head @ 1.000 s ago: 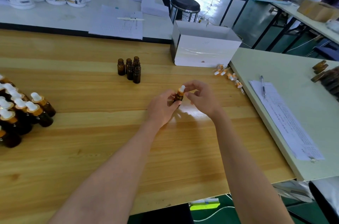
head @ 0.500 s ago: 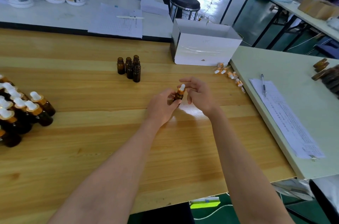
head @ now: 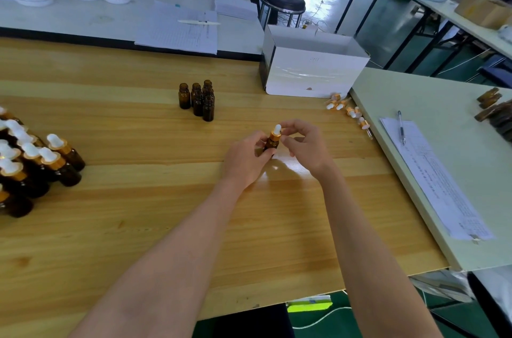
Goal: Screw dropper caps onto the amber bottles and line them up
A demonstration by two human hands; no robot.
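Both hands meet over the pale wooden tabletop (head: 138, 213), in front of the open white cardboard box (head: 313, 74) and slightly to its left. The left hand (head: 246, 160) has its fingers curled round the body of one small amber glass bottle (head: 271, 144), which it holds upright; whether the base touches the wood cannot be told. The right hand (head: 307, 147) pinches the white-bulbed, gold-collared dropper cap (head: 276, 132) sitting on that bottle's neck, thumb and forefinger closed on it. Left of the box, a tight cluster of uncapped amber bottles (head: 201, 99) stands upright. Far to the box's left, capped amber bottles (head: 36, 160) are packed in rows. Beside the box's front right corner, loose dropper caps (head: 346, 109) lie on their sides. Right of the box, a printed paper sheet (head: 432, 177) lies with a pen (head: 401, 127) on it.
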